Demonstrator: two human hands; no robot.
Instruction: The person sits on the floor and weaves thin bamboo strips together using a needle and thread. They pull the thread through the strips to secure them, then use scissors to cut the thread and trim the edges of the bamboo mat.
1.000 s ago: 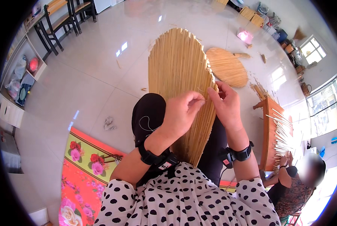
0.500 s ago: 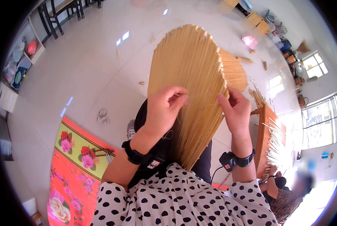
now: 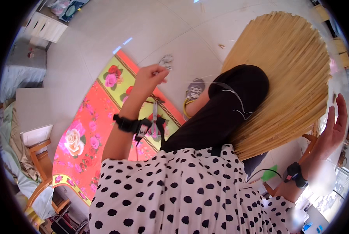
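Observation:
A large fan-shaped panel of straw-coloured stalks [image 3: 283, 74] leans across my lap, its narrow end by my waist and its rounded edge far right. Out to the left, my left hand [image 3: 148, 81] is closed in a pinch above the floral mat. A thin white thread [image 3: 240, 102] runs faintly from near its fingers over my black-trousered knee, beside the panel. My right hand [image 3: 334, 128] is open beside the panel's right edge, fingers straight and upward; whether it touches the stalks I cannot tell. Both wrists carry black straps with small devices.
A red and yellow floral mat [image 3: 79, 156] lies at left, with a metal hand tool [image 3: 155, 117] on it. Near its far edge is a crumpled pale cloth [image 3: 166, 61] on the tiled floor. Wooden chairs [image 3: 41, 195] stand lower left, a white cabinet [image 3: 45, 27] upper left.
My view has turned left. My left hand has moved off the stalks out to the left, drawing the thread out. My right hand has let go of the panel's edge and opened.

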